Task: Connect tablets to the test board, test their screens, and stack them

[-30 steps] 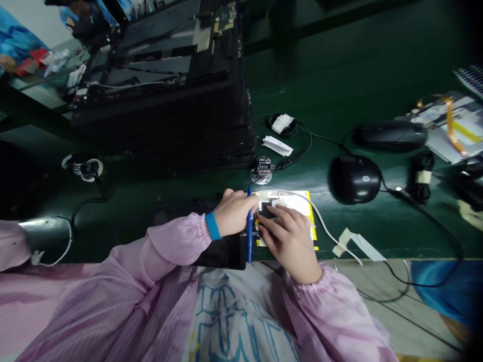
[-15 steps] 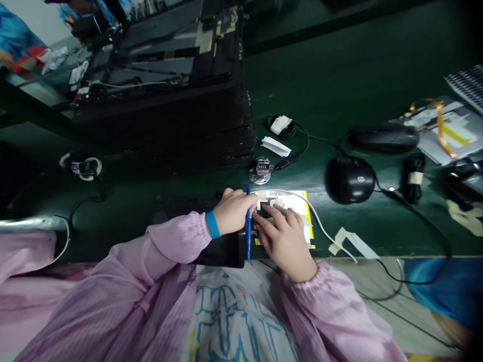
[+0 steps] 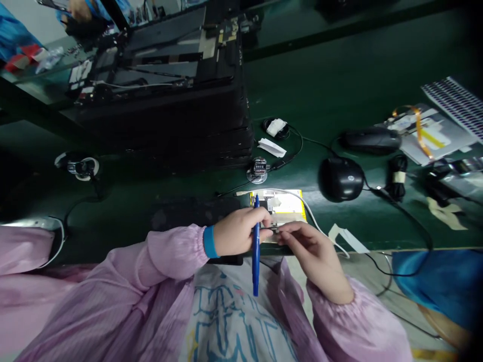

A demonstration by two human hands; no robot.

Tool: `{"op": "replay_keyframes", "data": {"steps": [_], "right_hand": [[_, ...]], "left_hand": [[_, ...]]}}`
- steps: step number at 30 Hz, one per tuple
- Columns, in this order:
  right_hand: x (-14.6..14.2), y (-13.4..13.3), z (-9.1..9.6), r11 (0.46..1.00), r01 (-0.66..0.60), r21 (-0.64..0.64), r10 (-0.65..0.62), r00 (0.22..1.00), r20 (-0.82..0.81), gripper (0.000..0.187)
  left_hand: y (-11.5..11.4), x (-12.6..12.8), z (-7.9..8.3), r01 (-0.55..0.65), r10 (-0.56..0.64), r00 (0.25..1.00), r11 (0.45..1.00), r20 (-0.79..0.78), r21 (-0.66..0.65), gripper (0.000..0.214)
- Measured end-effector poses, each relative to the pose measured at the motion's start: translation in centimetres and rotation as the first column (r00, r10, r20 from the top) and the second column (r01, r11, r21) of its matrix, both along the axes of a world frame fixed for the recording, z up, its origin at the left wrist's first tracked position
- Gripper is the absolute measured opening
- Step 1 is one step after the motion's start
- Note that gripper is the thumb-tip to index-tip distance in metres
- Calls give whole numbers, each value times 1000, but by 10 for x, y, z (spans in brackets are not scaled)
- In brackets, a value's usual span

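Observation:
My left hand (image 3: 241, 236) is closed round a blue pen (image 3: 256, 251) that stands upright between its fingers. My right hand (image 3: 309, 244) pinches a small thin piece against the left thumb, too small to name. Both hands hover over the near edge of a dark tablet (image 3: 196, 216) with its back open, showing a yellow-edged battery panel (image 3: 287, 203) with white tape. A white cable (image 3: 320, 229) runs from that panel toward the table edge.
A stack of black trays (image 3: 169, 100) stands behind the tablet. A tally counter (image 3: 258, 168), two black mice (image 3: 341, 178) (image 3: 372, 140), coiled cables (image 3: 396, 176) and papers (image 3: 433, 130) lie on the green table (image 3: 339, 75). Another person's blue sleeve (image 3: 433, 279) is at the right.
Both hands have drawn back from the battery panel toward my body. The right hand, flat on the panel before, now pinches a small piece beside the left thumb. The pen moved with the left hand.

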State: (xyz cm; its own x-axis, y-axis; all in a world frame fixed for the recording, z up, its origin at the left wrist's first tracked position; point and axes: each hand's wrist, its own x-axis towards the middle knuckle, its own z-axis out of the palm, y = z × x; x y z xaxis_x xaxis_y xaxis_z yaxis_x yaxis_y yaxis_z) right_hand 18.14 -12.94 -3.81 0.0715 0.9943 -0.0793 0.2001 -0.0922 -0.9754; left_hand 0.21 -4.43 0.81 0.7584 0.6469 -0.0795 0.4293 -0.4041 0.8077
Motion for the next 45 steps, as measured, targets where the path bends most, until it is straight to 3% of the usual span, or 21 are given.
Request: {"op": "replay_keyframes", "data": {"steps": [2, 4, 7, 9, 12, 16, 19, 23, 26, 29, 32, 35, 39, 45], "right_hand": [[2, 3, 0, 994, 92, 51, -97, 989, 109, 14], [6, 6, -5, 982, 134, 134, -171, 930, 326, 13], [14, 10, -16, 981, 38, 190, -142, 810, 570, 14], [18, 10, -22, 980, -16, 199, -112, 783, 611, 13], [18, 9, -22, 985, 1, 171, -89, 855, 511, 15], [11, 7, -3, 999, 33, -11, -32, 995, 98, 18], [0, 11, 9, 995, 16, -95, -33, 982, -185, 26], [-14, 19, 6, 992, 10, -128, -40, 971, -236, 30], [-19, 21, -4, 997, 35, -74, -44, 992, -121, 29], [-17, 21, -13, 988, 66, 136, -89, 981, 172, 18], [-13, 19, -20, 929, -95, 358, -85, 885, 457, 11], [-12, 16, -27, 876, -271, 398, -53, 767, 640, 21], [-13, 12, -31, 857, -324, 401, -75, 692, 718, 26], [-13, 13, -32, 816, -331, 473, -105, 721, 685, 27]], "left_hand": [[-4, 5, -6, 34, -30, 995, 999, -95, 36, 6], [-7, 8, -11, 99, -70, 972, 987, -224, 124, 3], [-10, 10, -17, 219, -134, 930, 950, -344, 224, 12], [-10, 10, -19, 252, -155, 920, 937, -359, 242, 18], [-10, 11, -20, 219, -136, 932, 950, -336, 223, 16], [-10, 11, -12, 110, -78, 969, 985, -233, 130, 17], [-9, 5, -4, 72, -62, 987, 995, -148, 62, 20], [-7, -11, -2, 56, -26, 980, 988, -200, 143, 17], [-4, -19, -8, 154, -54, 925, 958, -377, 241, 20], [-1, -19, -14, 219, -62, 886, 929, -460, 297, 24], [1, -15, -17, 230, -53, 878, 918, -476, 323, 26], [1, -11, -16, 244, -39, 856, 909, -515, 338, 27], [1, -9, -14, 244, -3, 834, 900, -552, 363, 26], [0, -6, -16, 263, 9, 822, 881, -570, 393, 23]]}}
